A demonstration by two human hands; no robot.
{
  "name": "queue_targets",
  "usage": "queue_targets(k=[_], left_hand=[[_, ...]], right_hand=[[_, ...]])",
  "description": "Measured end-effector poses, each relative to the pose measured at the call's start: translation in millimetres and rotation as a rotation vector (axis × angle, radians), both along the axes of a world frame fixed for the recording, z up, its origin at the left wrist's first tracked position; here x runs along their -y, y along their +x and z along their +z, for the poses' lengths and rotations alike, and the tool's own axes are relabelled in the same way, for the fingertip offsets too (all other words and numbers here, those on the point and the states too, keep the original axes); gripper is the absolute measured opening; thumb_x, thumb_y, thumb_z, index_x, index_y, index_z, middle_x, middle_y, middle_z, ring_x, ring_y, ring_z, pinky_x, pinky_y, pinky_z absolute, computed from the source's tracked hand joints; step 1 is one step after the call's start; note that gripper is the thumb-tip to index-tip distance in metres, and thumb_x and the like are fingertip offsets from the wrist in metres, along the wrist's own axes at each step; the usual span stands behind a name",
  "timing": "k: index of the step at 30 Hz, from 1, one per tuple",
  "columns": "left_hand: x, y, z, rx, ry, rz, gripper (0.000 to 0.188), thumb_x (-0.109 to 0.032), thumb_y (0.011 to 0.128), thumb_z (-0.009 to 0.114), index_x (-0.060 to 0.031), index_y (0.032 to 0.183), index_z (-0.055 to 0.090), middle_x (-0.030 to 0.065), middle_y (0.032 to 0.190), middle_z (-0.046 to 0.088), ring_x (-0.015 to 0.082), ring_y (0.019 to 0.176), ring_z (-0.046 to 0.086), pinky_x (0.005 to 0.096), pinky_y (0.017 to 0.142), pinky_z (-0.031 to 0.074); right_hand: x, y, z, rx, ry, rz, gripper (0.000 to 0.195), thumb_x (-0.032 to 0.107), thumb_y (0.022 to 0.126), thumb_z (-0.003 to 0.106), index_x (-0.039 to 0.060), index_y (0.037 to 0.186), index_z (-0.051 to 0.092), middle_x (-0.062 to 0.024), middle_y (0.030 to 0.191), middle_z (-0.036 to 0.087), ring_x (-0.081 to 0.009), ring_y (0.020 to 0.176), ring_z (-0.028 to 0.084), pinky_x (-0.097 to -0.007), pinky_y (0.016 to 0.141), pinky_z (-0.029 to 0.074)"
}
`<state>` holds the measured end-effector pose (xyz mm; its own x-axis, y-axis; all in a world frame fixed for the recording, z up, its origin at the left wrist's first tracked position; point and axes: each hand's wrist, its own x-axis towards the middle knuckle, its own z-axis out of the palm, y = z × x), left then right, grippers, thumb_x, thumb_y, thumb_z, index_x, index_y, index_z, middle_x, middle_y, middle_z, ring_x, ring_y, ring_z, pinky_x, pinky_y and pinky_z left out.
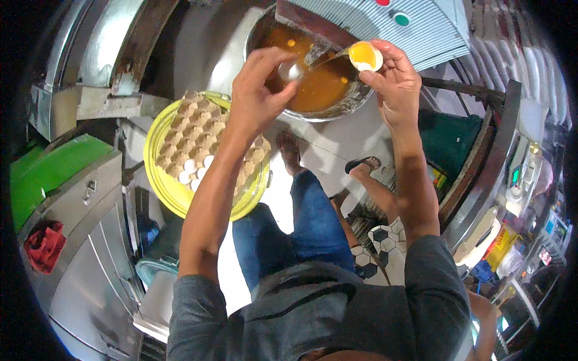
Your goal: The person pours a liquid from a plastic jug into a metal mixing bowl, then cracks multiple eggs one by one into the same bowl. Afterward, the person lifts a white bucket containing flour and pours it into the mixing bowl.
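Note:
In my right hand point(399, 76) is an open half eggshell point(366, 56) with yellow yolk in it, tilted over a metal mixing bowl point(311, 119). My left hand point(266, 79) holds a blurred white piece point(291, 71), an egg or shell part. A clear strand runs from the half shell down toward the bowl's middle. Orange-brown liquid point(316, 97) with a few yolks point(344, 80) fills the bowl's bottom. Beside my left forearm, a cardboard egg tray point(192, 128) lies on a yellow round tub point(156, 180); several white eggs point(185, 177) sit at its near end, partly hidden by the forearm.
Above the bowl juts a ribbed grey panel point(334, 18) with a red and a green button point(401, 19). Another person's sandalled foot point(368, 164) rests on the floor at right. A steel cabinet point(90, 270) stands left; a weighing scale point(515, 180) sits on the right counter.

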<state>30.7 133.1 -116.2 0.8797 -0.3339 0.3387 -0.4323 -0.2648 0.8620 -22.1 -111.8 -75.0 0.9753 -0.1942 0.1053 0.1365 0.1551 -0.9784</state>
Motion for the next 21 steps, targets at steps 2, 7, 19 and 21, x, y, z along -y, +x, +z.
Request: queue_targets(k=[2, 7, 19, 21], left_hand=[[-10.0, -10.0, 0.3, -0.089, -0.007, 0.018, 0.044, -0.004, 0.075, 0.081, -0.0064, 0.116, 0.069, 0.0090, 0.116, 0.067, 0.0199, 0.094, 0.065, 0.0308, 0.080, 0.054], [-2.6, -17.9, 33.7, -0.098, -0.072, 0.037, 0.042, -0.004, 0.076, 0.081, -0.0061, 0.116, 0.068, 0.0090, 0.115, 0.067, 0.0172, 0.092, 0.065, 0.0294, 0.081, 0.053], [27.0, -6.0, 67.6, -0.213, -0.115, -0.185, 0.068, -0.008, 0.076, 0.080, -0.0097, 0.140, 0.056, 0.0068, 0.109, 0.064, 0.0131, 0.086, 0.060, 0.0261, 0.078, 0.053], [28.4, -9.6, 75.1, -0.265, -0.048, -0.212, 0.073, -0.009, 0.076, 0.081, -0.0101, 0.143, 0.053, 0.0086, 0.109, 0.064, 0.0140, 0.086, 0.060, 0.0271, 0.077, 0.054]], right_hand=[[1.0, 0.5, 21.5, 0.015, 0.006, -0.014, 0.051, -0.007, 0.078, 0.080, -0.0014, 0.125, 0.061, -0.0088, 0.121, 0.066, -0.0185, 0.111, 0.064, -0.0320, 0.101, 0.051], [15.2, 10.7, 37.2, -0.027, -0.025, -0.024, 0.053, -0.008, 0.077, 0.080, 0.0000, 0.126, 0.062, -0.0078, 0.119, 0.067, -0.0175, 0.108, 0.064, -0.0316, 0.100, 0.051], [7.3, 6.7, 30.6, -0.068, 0.041, 0.064, 0.057, -0.009, 0.077, 0.079, -0.0025, 0.130, 0.060, -0.0105, 0.125, 0.065, -0.0182, 0.113, 0.063, -0.0326, 0.101, 0.051], [7.9, 6.9, 28.2, -0.066, 0.025, 0.070, 0.057, -0.009, 0.077, 0.079, -0.0025, 0.131, 0.059, -0.0109, 0.125, 0.065, -0.0183, 0.113, 0.063, -0.0324, 0.101, 0.052]])
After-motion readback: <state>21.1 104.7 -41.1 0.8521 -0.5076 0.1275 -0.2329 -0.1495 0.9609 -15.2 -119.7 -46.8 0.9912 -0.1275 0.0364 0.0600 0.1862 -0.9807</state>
